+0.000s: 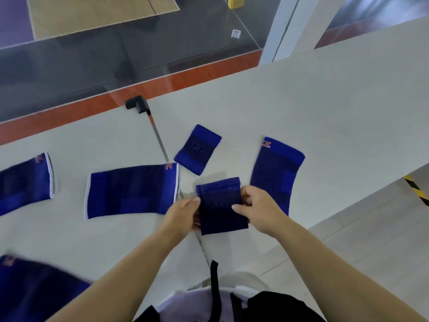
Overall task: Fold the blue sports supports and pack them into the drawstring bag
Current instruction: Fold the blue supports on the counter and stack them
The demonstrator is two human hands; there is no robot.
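Head camera, looking down at a pale table (301, 108) from my own eyes. Both my bare hands hold 1 small blue support (220, 205) just above the near middle of the table. My left hand (183, 212) pinches its left edge, thumb on top and fingers curled behind. My right hand (257, 210) grips its right edge the same way, thumb lying across the front. The support's long axis runs near to far, almost square to the line between my hands, so neither hand is nearer; each has 1 side.

5 more blue pieces lie flat around it: a small wristband (198, 149) just beyond my hands, a long sleeve (276, 173) touching the back of my right hand's side of view, a wide sleeve (132, 191) just left of my left hand, another sleeve (25, 182) at the far left edge, and a blurred blue piece (34, 291) at the near left corner.

I cannot see a drawstring bag for certain. My guess is the fold comes next, far edge brought toward me.
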